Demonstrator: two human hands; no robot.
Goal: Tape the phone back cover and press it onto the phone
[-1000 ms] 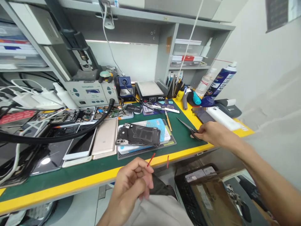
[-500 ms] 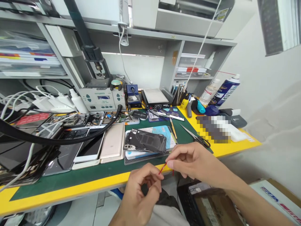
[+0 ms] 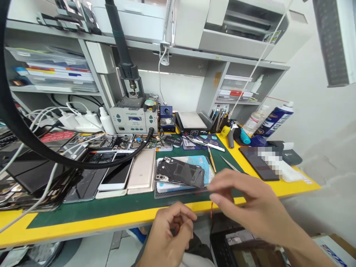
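Observation:
My left hand (image 3: 174, 233) hovers before the bench's front edge, fingers loosely curled, thumb and forefinger tips apart, nothing visible between them. To its right, my right hand (image 3: 247, 205) is raised over the edge with a gap between thumb and forefinger; its other fingers are mostly hidden. A thin red strip (image 3: 211, 209) shows just below the right thumb; what holds it up I cannot tell. Behind the hands, a phone with its back cover off (image 3: 180, 172) lies on a blue and white packet (image 3: 198, 161). A pair of scissors (image 3: 228, 163) is partly covered by my right hand.
Several phones, including a gold one (image 3: 141, 168), lie along the left of the green mat (image 3: 111, 207). A black hose (image 3: 91, 163) arcs over them from the soldering station (image 3: 133, 120). A dark tablet-like slab (image 3: 258, 163) rests on the yellow edge at right.
My right hand has moved right, away from my left, and its thumb and forefinger have parted. The red strip no longer runs between the hands. The camera view has shifted.

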